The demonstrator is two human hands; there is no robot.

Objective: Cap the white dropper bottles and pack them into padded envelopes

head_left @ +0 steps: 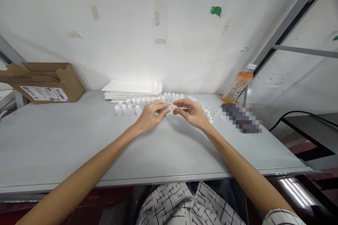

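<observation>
In front of me, my left hand (153, 114) pinches a small translucent white plastic bottle (166, 108) that lies sideways between my hands, partly hidden by the fingers. My right hand (190, 112) is closed with its fingertips on a small white part (174, 107) at the bottle's neck end. Behind and left of my left hand stand rows of similar small white bottles (125, 110). Just right of my right hand lie a cluster of small white pieces (208, 114) and a heap of thin white strips (220, 116).
A stack of white sheets or flat cards (129, 87) rests against the wall. An open cardboard box (50, 84) stands at the far left. On the right are an orange drink bottle (239, 85), leaning, and a blurred dark object (241, 117). The grey table (169, 158) ends near my lap.
</observation>
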